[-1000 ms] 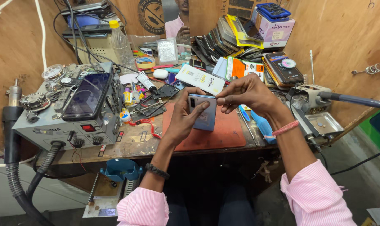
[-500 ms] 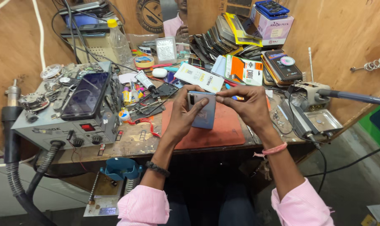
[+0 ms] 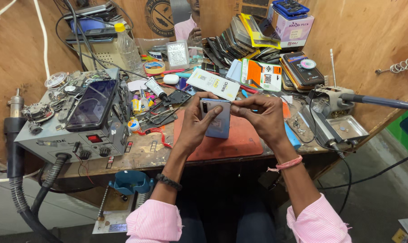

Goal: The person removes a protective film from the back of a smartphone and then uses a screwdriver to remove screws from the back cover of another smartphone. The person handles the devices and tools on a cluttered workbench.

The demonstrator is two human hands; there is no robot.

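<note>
The right hand (image 3: 258, 114) has drawn in from its wider reach of a second ago and now pinches the top edge of the phone (image 3: 216, 118), so both hands work on it. The left hand (image 3: 196, 122) grips its side, forearms angled inward, above the red mat (image 3: 240, 141).

Over the mat (image 3: 240, 141) at the bench's middle, the phone (image 3: 216, 118) sits between the left hand (image 3: 194, 122) and right hand (image 3: 260, 118), with the rework station (image 3: 78, 130) left and metal tray (image 3: 347, 128) right.
</note>
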